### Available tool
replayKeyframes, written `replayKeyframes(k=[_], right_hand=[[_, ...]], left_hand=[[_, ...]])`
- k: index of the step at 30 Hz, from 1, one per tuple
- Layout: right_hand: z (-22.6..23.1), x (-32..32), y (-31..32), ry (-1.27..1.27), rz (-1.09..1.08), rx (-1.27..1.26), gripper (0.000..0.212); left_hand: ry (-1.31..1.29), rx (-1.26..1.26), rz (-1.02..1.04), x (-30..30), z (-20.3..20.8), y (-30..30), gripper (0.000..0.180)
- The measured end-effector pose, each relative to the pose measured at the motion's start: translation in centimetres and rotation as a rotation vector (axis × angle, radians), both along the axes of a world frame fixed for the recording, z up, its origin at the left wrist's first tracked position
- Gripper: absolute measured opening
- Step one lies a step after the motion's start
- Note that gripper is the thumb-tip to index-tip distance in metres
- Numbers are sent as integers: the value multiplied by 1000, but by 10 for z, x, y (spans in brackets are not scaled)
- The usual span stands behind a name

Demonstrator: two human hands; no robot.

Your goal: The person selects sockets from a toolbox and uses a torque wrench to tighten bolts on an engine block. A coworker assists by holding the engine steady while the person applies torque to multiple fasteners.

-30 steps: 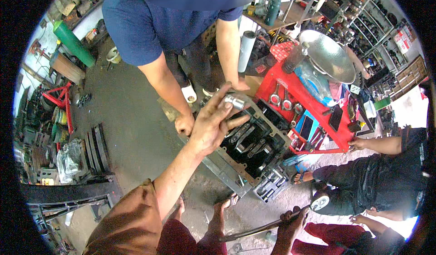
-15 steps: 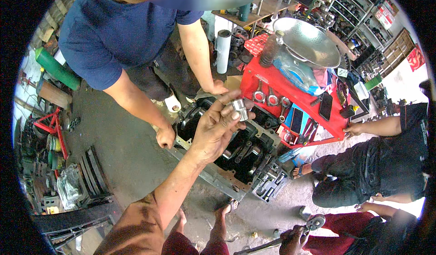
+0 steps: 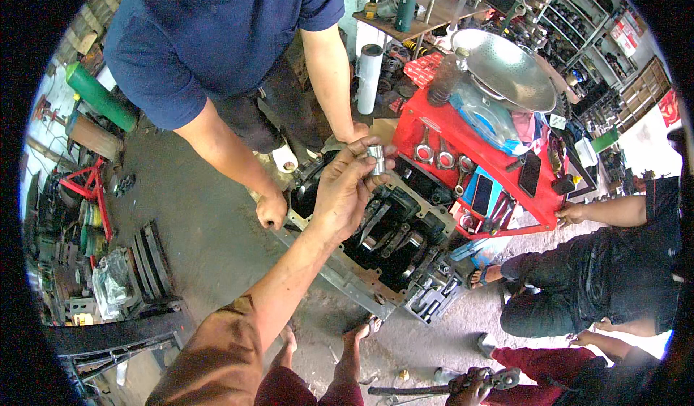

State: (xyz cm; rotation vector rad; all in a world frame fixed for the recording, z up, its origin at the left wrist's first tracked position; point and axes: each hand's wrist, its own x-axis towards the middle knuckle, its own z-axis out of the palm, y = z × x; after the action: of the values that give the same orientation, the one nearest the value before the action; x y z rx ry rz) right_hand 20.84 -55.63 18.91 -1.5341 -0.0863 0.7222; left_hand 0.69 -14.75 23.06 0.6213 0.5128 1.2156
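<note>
My left hand (image 3: 341,193) is raised over the engine block (image 3: 376,301), pinching a small, shiny, curved metal bearing shell (image 3: 375,160) between thumb and fingers. Below it, the block lies with its open side up, the crankshaft (image 3: 396,243) showing inside. At the lower edge my right hand (image 3: 468,387), partly cut off, grips a ratchet wrench (image 3: 504,378) near its round head; the long handle points left. Across the block a person in a blue T-shirt (image 3: 217,37) rests one closed hand (image 3: 271,211) by the block's left end; their other hand is partly hidden behind mine.
A red tool cart (image 3: 499,182) beyond the block holds connecting rods (image 3: 444,159), phones (image 3: 530,173) and a large metal bowl (image 3: 506,66). Someone in dark clothes (image 3: 578,268) stands at right, touching the cart. Another person's maroon shorts (image 3: 531,362) are close by. Metal parts crowd the left.
The bearing shell has turned more upright in my left fingers. The ratchet wrench has turned in my right hand, its handle now lying flatter. The whole view has shifted slightly.
</note>
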Motion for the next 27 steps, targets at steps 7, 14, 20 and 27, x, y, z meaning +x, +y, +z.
replayKeyframes(k=[7,14,20,27], right_hand=[[-8,5,-5,-18,-8,6,15],[-15,6,19,-19,91,-340,21],[4,-17,124,407,460,6,50],[-2,14,208,700,345,540,45]], left_hand=[[33,-112,29,-6,-17,6,28],[283,-103,44,6,-67,-67,28],[577,109,-858,25,-132,-260,50],[931,-298,-589,-45,-98,-242,24]])
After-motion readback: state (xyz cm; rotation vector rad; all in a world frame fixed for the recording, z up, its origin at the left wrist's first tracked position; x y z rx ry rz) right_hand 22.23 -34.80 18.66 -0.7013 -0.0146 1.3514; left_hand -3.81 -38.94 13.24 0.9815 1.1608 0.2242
